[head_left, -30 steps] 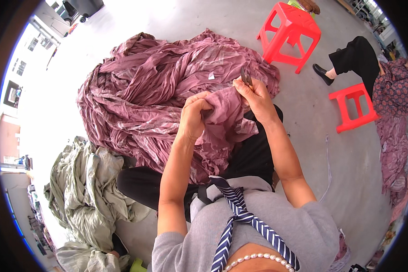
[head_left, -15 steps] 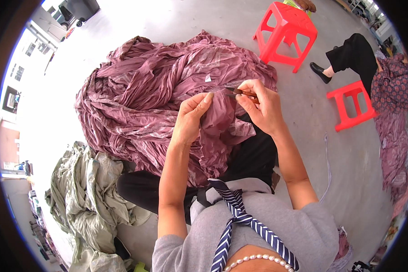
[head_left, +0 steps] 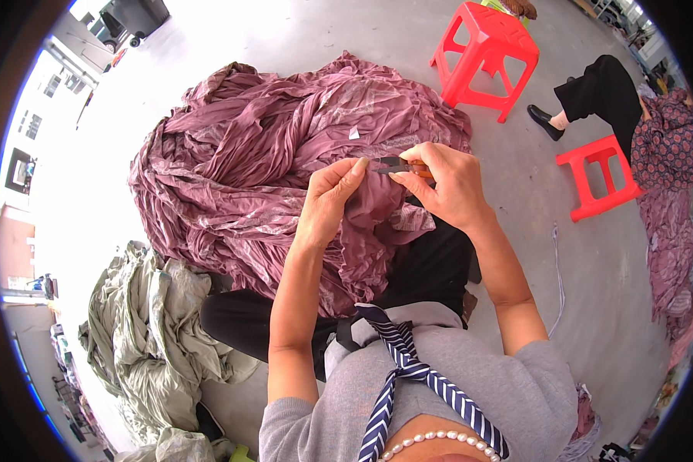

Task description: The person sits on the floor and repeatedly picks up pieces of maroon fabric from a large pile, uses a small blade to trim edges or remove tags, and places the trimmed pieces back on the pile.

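Observation:
My left hand [head_left: 333,196] is closed in a pinch at the edge of a mauve, crumpled cloth [head_left: 285,138], part of which hangs below it over my lap. Whether a thread also lies between its thumb and finger is too small to tell. Closed around the orange handle of small thread snips [head_left: 393,164] is my right hand [head_left: 448,185]. Their dark blades point left at the left fingertips, spread slightly with a small gap before the thumb. Beneath both hands the cloth spreads over the floor in a large heap. A small white tag [head_left: 353,134] lies on it.
A pale green cloth heap [head_left: 150,331] lies left of my knee. Beyond the mauve heap stands a red plastic stool [head_left: 491,46]; another red stool [head_left: 602,179] is on the right beside a seated person [head_left: 604,92]. A pale cord [head_left: 560,277] trails across the grey floor [head_left: 516,169].
My right hand has turned a little and shifted slightly, bringing the snips nearer the left fingertips with their blades more in sight. The left hand has moved slightly right.

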### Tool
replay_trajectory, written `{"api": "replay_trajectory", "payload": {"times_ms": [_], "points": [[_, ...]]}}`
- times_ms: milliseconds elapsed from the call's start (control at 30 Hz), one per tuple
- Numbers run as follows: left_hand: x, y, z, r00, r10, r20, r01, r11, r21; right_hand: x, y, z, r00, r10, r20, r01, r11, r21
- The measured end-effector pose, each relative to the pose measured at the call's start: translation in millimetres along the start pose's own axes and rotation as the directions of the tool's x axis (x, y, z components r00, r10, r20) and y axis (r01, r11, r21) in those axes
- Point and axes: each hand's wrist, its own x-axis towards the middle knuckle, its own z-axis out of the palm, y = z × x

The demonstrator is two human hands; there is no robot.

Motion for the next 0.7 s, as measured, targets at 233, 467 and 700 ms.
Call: {"api": "replay_trajectory", "payload": {"times_ms": [233,467,700], "points": [[-7.3,5.0,6.3,0.997,-0.048,-0.059,0.045,0.998,-0.05,-4.7,-9.0,5.8,0.998,-0.043,-0.054,0.044,0.999,0.01],[11.4,-0.5,20.2,0.993,-0.03,-0.113,0.03,1.0,-0.005,-10.5,19.4,0.1,0.954,0.048,-0.297,-0.053,0.999,-0.01],[10.5,-0.8,0.7,1.0,0.019,0.021,-0.019,1.0,0.0,-29.4,9.5,29.2,0.961,0.207,0.181,-0.274,0.679,0.681]]}}
